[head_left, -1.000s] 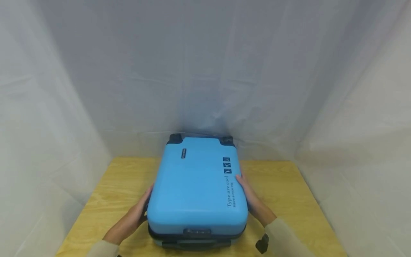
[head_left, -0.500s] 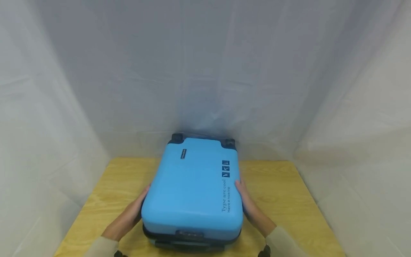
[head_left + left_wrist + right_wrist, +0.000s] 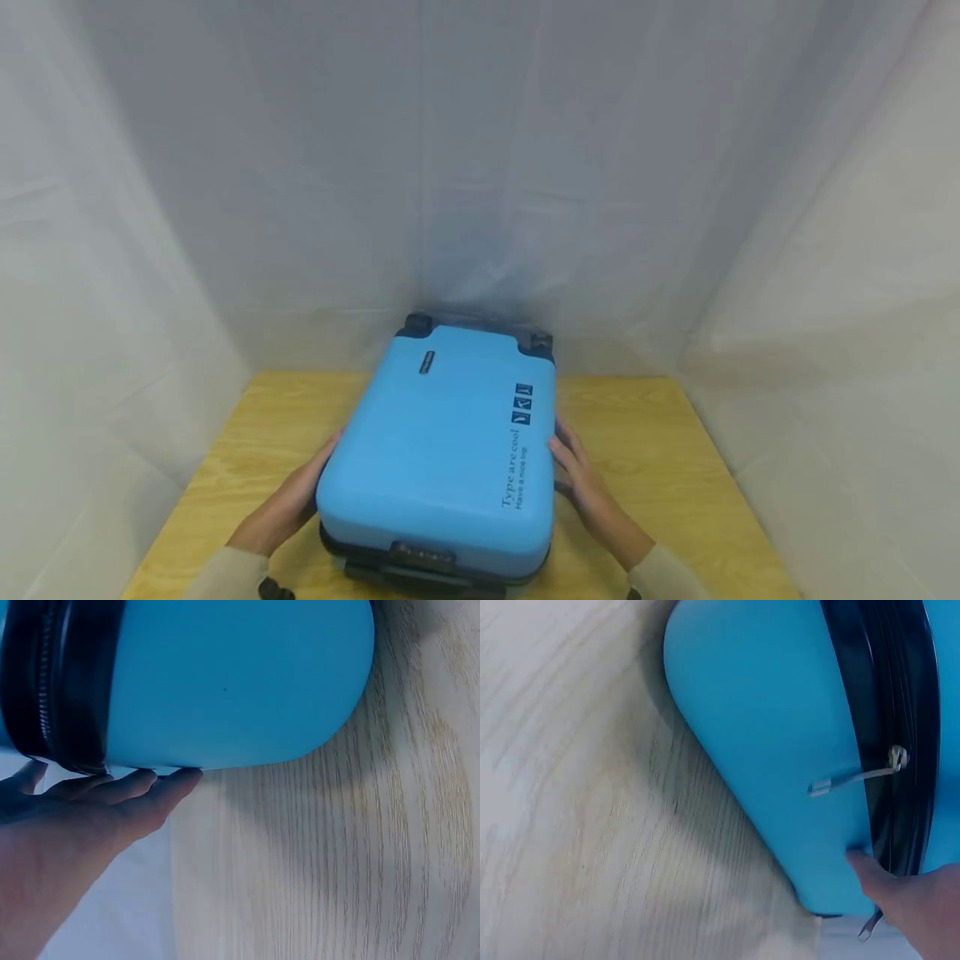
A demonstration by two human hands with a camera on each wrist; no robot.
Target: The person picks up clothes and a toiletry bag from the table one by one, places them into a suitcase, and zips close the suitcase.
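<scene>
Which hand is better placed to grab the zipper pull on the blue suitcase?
Right, probably. The right hand touches the blue suitcase beside the zipper pull. The left hand lies flat against the opposite side, where no pull shows.

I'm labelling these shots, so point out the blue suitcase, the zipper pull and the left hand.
blue suitcase (image 3: 442, 450), head view, middle of top shell.
zipper pull (image 3: 840, 781), right wrist view, metal tab.
left hand (image 3: 90, 806), left wrist view, palm.

The hands have swung the suitcase (image 3: 442, 458) so its near end shifted left.
</scene>
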